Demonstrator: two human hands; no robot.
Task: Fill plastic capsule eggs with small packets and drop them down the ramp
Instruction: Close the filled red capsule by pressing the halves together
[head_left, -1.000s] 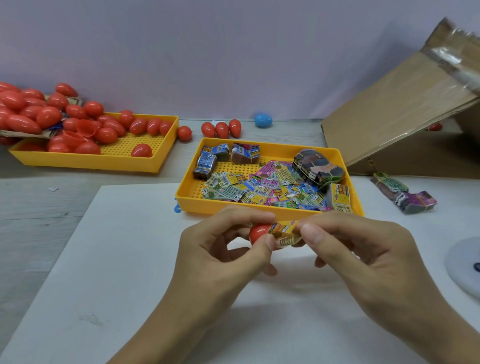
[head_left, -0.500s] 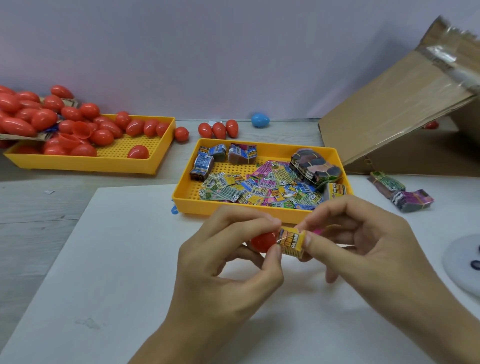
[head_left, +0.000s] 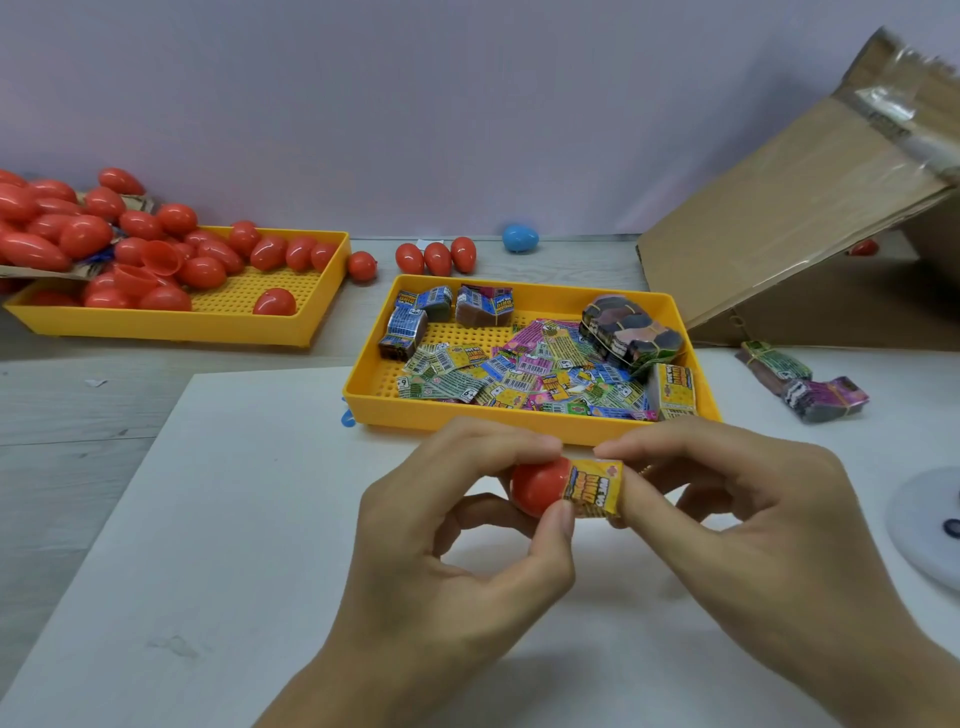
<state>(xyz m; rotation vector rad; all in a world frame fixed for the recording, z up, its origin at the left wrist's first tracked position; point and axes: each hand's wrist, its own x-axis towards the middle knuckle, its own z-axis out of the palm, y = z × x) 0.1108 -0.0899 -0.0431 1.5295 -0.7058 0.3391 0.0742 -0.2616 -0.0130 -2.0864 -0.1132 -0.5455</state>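
Head view: left hand (head_left: 457, 545) pinches a red egg (head_left: 537, 486); right hand (head_left: 737, 519) grips a packet (head_left: 595, 488) against it.

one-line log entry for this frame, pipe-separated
step: packet into egg | left hand: holds red egg half | right hand: pinches yellow packet at egg mouth | ramp: unused

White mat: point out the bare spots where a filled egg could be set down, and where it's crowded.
The white mat lies bare left of the left hand, up to the packet tray. The egg tray's near-right floor is open around one lone egg. Crowded: the packet tray, the egg pile, and the mat's right side near the bundles and grey disc.
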